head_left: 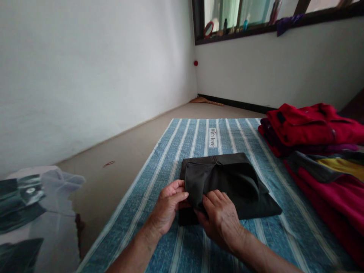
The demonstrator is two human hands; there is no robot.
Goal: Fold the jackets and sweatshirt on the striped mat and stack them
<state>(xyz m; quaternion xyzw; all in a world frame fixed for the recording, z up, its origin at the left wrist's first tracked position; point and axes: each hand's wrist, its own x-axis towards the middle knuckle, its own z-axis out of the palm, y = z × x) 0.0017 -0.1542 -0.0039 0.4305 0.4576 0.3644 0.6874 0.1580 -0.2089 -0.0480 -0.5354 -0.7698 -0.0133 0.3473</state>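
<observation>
A black garment [236,182], folded into a flat bundle, lies in front of me on a blue-and-white striped cloth [159,174]. A zip shows near its far edge, and the upper layer bulges up in a loose fold on the right. My left hand [170,204] pinches the left edge of that layer between thumb and fingers. Closed over the near edge of the same layer is my right hand [220,216], its fingertips partly hidden in the cloth. Which kind of garment it is, I cannot tell.
Folded red clothes [309,125] are stacked at the right, with a pink garment [335,189] nearer me. A white plastic bag [59,204] with a dark print stands at the left. Beyond rise a white wall [99,68] and a window ledge with a small round mirror [208,29].
</observation>
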